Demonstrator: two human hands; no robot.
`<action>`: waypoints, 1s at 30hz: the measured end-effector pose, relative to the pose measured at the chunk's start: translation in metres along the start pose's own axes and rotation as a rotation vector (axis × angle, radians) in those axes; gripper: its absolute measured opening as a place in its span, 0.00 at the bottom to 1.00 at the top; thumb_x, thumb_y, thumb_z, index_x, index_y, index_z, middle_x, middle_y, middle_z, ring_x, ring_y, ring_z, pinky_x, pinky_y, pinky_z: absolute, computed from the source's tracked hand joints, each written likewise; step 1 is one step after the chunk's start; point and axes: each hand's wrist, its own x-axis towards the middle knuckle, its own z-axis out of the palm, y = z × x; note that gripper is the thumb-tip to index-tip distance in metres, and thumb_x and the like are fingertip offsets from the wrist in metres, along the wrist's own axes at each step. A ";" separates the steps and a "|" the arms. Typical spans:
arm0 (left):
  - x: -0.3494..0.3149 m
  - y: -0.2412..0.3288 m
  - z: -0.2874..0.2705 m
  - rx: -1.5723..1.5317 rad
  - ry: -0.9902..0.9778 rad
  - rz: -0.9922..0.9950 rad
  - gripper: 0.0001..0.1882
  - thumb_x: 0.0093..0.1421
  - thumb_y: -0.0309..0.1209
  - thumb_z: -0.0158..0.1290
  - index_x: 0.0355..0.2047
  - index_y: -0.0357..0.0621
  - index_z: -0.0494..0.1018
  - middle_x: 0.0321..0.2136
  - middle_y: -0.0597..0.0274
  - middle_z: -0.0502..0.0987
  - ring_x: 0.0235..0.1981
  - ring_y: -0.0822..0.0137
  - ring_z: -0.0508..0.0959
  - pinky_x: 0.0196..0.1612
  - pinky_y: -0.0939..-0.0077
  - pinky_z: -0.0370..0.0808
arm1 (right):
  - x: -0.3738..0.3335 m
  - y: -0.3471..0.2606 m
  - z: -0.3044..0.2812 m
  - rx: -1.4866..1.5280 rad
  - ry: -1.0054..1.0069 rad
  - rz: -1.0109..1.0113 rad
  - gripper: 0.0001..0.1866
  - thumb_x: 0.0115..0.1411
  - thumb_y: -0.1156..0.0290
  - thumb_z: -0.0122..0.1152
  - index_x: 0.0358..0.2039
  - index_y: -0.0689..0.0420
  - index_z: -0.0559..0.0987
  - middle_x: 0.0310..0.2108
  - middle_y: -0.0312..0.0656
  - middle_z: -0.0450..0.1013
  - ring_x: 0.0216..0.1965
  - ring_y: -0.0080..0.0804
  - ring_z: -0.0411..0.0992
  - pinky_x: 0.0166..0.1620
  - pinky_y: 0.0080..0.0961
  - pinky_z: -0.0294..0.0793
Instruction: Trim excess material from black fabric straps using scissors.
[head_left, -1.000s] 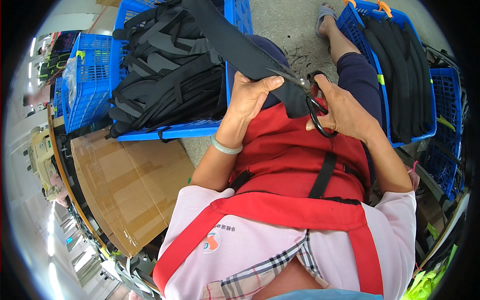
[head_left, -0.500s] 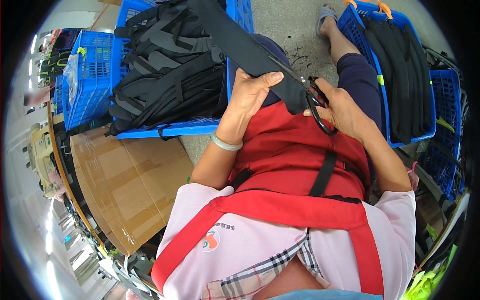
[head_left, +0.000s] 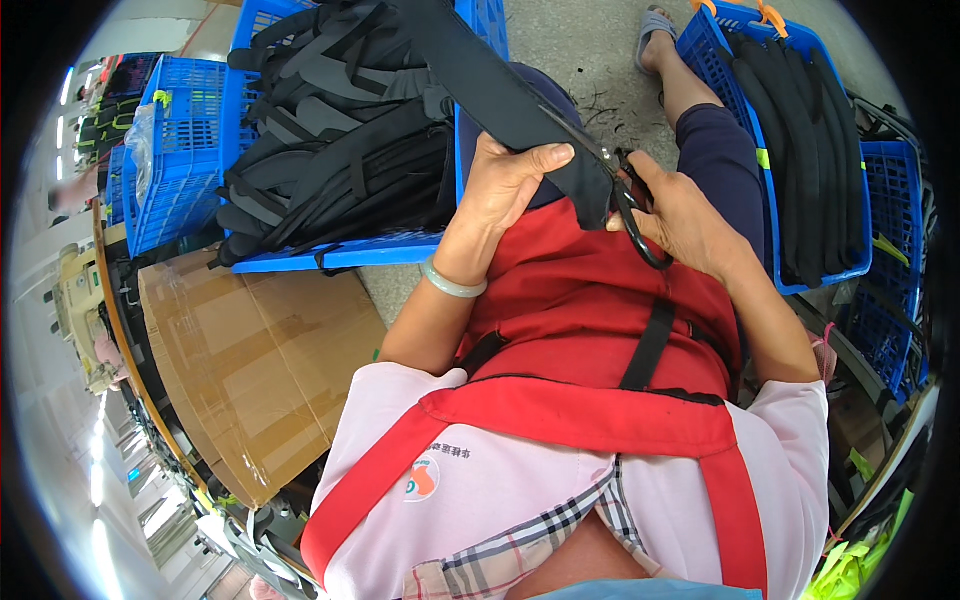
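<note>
A long dark padded fabric strap (head_left: 480, 90) stretches from the upper left down over my lap. My left hand (head_left: 508, 182) grips it near its lower end, thumb on top and the other fingers mostly hidden behind it. In my right hand (head_left: 690, 215) is a pair of scissors with black handles (head_left: 632, 215). Their metal blades point up and to the left, lying along the strap's right edge. Whether the blade tips touch the fabric is hard to tell.
At the upper left, a blue crate (head_left: 340, 262) is heaped with dark straps. Another blue crate (head_left: 865, 262) on the right holds several long black padded pieces. A cardboard sheet (head_left: 270, 360) lies left of my arm. Thread scraps litter the floor (head_left: 590, 40).
The strap has shifted very slightly to the right with my left hand. My right hand and the scissors stay nearly in place.
</note>
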 end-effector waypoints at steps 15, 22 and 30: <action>0.000 -0.003 0.000 0.005 -0.010 -0.008 0.11 0.51 0.14 0.60 0.34 0.38 0.78 0.33 0.61 0.80 0.35 0.69 0.80 0.42 0.75 0.77 | -0.009 0.010 -0.001 -0.031 0.056 -0.135 0.36 0.47 0.46 0.70 0.41 0.61 0.64 0.20 0.48 0.68 0.28 0.57 0.70 0.32 0.41 0.69; -0.001 -0.003 0.000 -0.001 0.023 -0.028 0.10 0.50 0.13 0.60 0.33 0.39 0.78 0.32 0.60 0.80 0.34 0.69 0.80 0.41 0.75 0.77 | -0.006 0.006 -0.001 -0.009 -0.043 0.018 0.32 0.51 0.48 0.67 0.39 0.62 0.64 0.19 0.52 0.66 0.25 0.57 0.68 0.30 0.42 0.67; 0.000 -0.003 -0.002 -0.025 0.020 -0.028 0.10 0.51 0.14 0.60 0.33 0.40 0.78 0.32 0.62 0.80 0.34 0.70 0.80 0.41 0.75 0.77 | -0.004 0.008 0.005 0.142 -0.012 0.090 0.25 0.54 0.54 0.67 0.35 0.63 0.68 0.18 0.51 0.65 0.21 0.48 0.63 0.28 0.36 0.65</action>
